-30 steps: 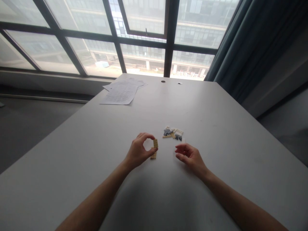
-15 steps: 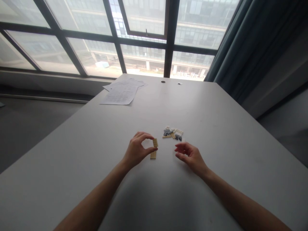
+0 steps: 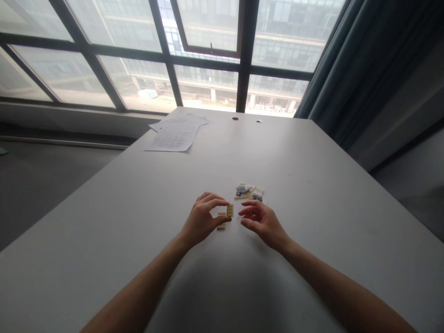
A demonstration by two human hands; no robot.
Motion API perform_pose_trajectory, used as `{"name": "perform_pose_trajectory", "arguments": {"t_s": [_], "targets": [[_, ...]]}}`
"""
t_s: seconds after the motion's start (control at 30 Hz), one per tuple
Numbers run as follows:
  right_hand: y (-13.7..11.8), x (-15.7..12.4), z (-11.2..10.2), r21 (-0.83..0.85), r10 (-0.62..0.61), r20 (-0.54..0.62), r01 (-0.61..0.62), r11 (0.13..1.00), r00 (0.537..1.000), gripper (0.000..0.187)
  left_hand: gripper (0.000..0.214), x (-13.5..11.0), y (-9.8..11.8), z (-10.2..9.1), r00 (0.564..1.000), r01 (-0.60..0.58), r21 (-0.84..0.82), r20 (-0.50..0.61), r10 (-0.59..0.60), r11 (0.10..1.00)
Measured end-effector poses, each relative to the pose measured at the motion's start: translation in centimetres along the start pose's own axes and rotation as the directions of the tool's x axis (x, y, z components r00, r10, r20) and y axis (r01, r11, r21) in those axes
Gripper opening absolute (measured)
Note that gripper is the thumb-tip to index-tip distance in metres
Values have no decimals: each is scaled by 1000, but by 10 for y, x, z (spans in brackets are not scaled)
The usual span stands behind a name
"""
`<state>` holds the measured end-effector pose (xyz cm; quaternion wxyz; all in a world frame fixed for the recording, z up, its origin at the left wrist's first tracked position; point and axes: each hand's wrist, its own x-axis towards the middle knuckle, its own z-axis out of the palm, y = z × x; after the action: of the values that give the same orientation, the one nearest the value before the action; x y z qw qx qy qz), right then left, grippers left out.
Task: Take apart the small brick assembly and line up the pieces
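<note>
On the white desk, the right hand sits partly open, fingers curled leftward, nothing visible in its grip, near side of the brick pile. The left hand pinches a tan brick, long axis from fingertips to thumb, just left of the right hand's fingertips.

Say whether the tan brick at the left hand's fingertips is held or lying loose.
Held: the left hand pinches the tan brick between its fingers.
</note>
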<state>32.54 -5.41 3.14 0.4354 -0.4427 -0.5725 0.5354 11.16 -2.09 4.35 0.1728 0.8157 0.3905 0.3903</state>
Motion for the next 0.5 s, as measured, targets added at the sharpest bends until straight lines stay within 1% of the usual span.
{"name": "perform_pose_trajectory", "arguments": {"t_s": [0.13,0.23,0.4,0.5], "targets": [[-2,4,13,67,-15,26,13,998,1000,45,24,-2,3,3,1000,-15,16,13,14,1000],[-3,5,17,55,-29,15,28,998,999,40,21,-2,6,5,1000,-25,20,11,24,999],[-1,3,13,-27,-84,-21,84,996,996,36,24,-1,11,7,1000,-26,-32,12,26,999],[2,2,10,-16,-72,-22,71,997,997,34,27,-1,10,7,999,-26,-73,26,28,997]]}}
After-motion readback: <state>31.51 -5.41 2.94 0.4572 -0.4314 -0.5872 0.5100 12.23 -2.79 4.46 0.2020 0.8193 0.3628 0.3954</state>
